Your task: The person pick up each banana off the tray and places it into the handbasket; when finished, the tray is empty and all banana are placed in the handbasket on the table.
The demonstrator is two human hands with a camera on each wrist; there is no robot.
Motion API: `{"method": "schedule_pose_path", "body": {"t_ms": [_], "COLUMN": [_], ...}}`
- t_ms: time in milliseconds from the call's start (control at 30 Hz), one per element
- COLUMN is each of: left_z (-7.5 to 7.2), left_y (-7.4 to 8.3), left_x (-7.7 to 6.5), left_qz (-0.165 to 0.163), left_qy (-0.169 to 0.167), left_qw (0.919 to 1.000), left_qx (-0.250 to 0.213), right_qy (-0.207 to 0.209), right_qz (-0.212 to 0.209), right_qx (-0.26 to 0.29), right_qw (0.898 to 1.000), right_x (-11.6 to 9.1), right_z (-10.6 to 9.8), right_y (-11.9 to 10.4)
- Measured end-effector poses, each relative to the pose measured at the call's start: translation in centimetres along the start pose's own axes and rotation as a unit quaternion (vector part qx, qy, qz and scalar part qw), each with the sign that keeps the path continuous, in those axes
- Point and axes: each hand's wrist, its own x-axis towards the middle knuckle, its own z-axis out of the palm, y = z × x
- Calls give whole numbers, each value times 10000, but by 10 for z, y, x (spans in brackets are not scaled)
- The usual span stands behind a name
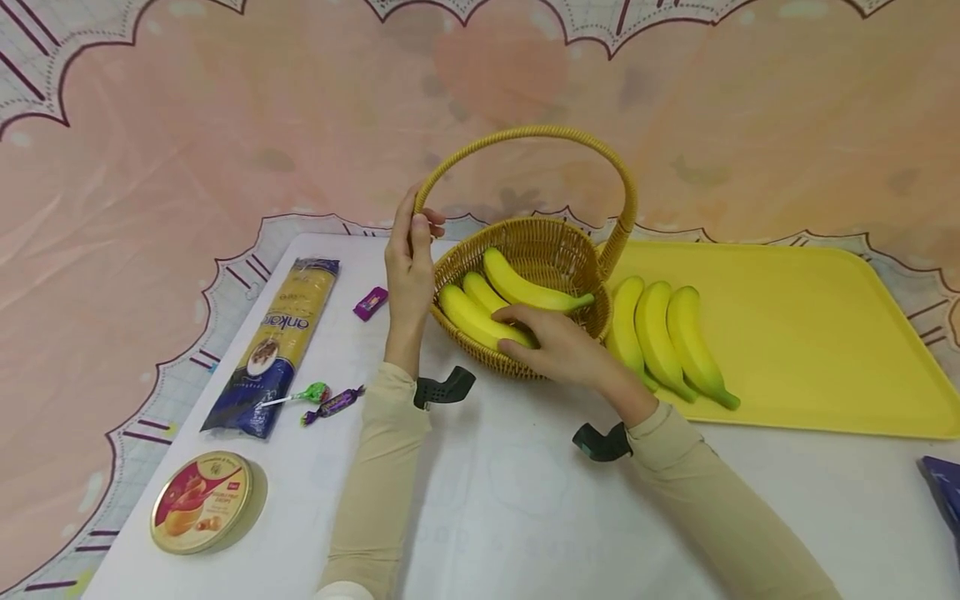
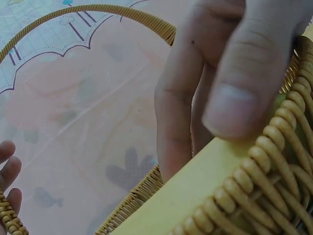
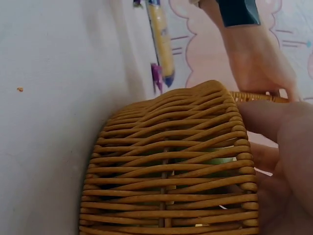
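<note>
Backing basket (image 1: 543,250) and white table (image 1: 495,500): pink cloth (image 1: 315,125)

The head view looks down at the basket (image 1: 551,254). Very close, the left wrist view faces its rim (image 2: 259,155), the right its side (image 3: 132,160). All share it.

Bananas (image 1: 521,282) in basket (image 1: 551,250), packet (image 1: 273,350) and tin (image 1: 201,502) to its left, tray (image 1: 810,333) right.

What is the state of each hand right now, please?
Left hand: closed, holding the arched handle of the tan wicker basket.
Right hand: closed around the frontmost curved yellow banana inside.
</note>
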Motion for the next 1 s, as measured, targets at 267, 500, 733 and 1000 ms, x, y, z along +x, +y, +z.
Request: {"method": "schedule_pose_path", "body": {"t_ms": [267, 500, 733, 1000], "left_z": [3, 4, 2, 2], "left_y": [-3, -2, -17, -36], "left_x": [0, -1, 3, 6], "left_qz": [-11, -41, 37, 133], "left_qy": [-62, -40, 65, 171], "left_qw": [10000, 10000, 9999, 9998], "left_qx": [-41, 11, 74, 49], "right_qy": [-101, 718, 1683, 2148], "right_qz": [166, 221, 306, 906], "right_qx": [388, 709, 668, 291], "right_qw": [9991, 9947, 9830, 9720], "right_x": [-8, -37, -71, -109], "right_z": [-6, -21, -36, -56], "right_y": [5, 16, 42, 77]}}
